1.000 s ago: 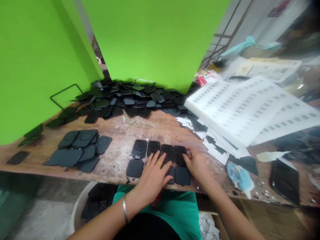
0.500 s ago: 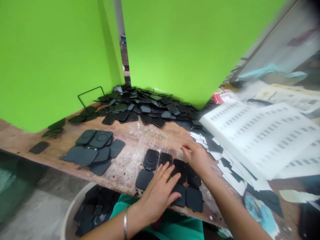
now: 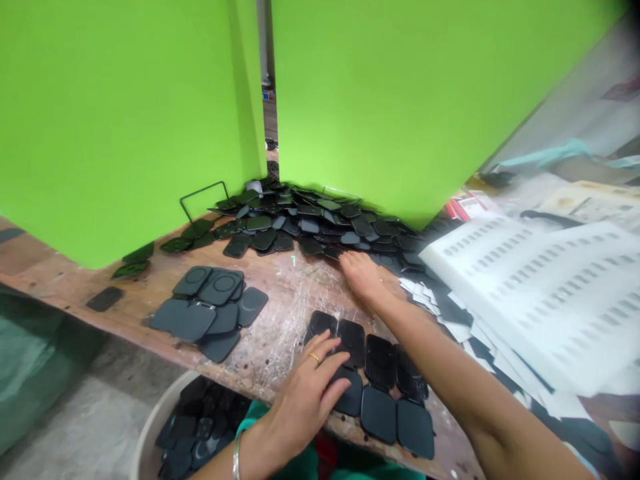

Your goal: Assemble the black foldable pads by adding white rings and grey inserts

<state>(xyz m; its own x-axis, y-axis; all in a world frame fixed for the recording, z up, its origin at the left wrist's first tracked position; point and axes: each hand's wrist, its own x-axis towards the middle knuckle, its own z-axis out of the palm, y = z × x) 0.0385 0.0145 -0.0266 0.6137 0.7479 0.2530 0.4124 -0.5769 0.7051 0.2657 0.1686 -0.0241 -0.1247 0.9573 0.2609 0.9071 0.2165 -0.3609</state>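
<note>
My left hand (image 3: 315,380) lies with fingers spread over the left end of two rows of black square pads near the table's front edge. In the upper row, a pad with a dark ridged face (image 3: 380,360) shows; below it sits a smooth matt pad (image 3: 379,413). My right hand (image 3: 361,275) is stretched out to the front edge of a broad pile of black pads (image 3: 310,228). Its fingers are drawn together and bent down at the pile; what they grip, if anything, is hidden.
A smaller stack of pads (image 3: 220,320), some with ring marks, lies at left on the wooden table (image 3: 280,300). Green panels (image 3: 400,100) stand behind the pile. White printed sheets (image 3: 540,300) and paper slips lie at right. A bin (image 3: 150,427) of black pieces stands below the front edge.
My right hand has moved forward and left from beside the pad rows to the large pile. My left hand stays over the left end of the rows. The view has shifted slightly left.
</note>
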